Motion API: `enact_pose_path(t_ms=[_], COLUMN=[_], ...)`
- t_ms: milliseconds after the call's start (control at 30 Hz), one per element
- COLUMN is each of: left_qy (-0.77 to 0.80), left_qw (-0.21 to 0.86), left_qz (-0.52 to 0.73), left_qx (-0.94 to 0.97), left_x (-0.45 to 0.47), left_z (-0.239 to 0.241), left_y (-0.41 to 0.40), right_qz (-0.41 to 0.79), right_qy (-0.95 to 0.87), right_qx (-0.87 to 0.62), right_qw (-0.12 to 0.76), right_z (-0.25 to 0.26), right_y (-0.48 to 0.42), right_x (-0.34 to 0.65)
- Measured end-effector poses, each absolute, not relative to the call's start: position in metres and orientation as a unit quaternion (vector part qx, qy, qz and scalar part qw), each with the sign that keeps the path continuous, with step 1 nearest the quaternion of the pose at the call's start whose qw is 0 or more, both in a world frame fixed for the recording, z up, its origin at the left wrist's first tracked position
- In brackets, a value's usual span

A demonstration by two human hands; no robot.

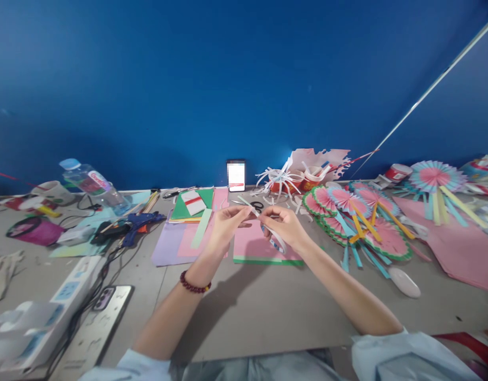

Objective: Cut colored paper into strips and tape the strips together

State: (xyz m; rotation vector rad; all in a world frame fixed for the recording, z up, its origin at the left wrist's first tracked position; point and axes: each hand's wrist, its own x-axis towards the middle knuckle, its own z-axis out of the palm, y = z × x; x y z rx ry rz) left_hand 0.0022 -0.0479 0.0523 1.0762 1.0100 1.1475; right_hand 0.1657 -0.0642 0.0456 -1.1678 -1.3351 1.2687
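My left hand and my right hand meet above the middle of the table, fingers pinched. A narrow pale strip runs between their fingertips, and its light green end sticks up past my left fingers. Below my right hand hangs a white ring-shaped roll that looks like tape, partly hidden by the fingers. Under both hands lie pink paper sheets with a green edge. Just behind the fingertips is a pair of scissors with black handles.
Paper fan rosettes are piled to the right, near a white computer mouse. Red cups hold paper strips. At left are a blue glue gun, a bottle, a power strip and a phone. Another phone stands against the wall.
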Motion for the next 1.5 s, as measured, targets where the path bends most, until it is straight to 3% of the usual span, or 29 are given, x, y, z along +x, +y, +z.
enact_pose_path(t_ms=[1500], left_qy=[0.450], left_qw=[0.512], left_qz=[0.492], left_qx=[0.542], left_x=[0.0079], left_z=[0.0481], left_y=[-0.0479], right_qz=[0.506], right_qy=[-0.549], right_qx=[-0.470], right_qw=[0.471], right_z=[0.0396], right_y=[-0.0623], right_x=[0.1686])
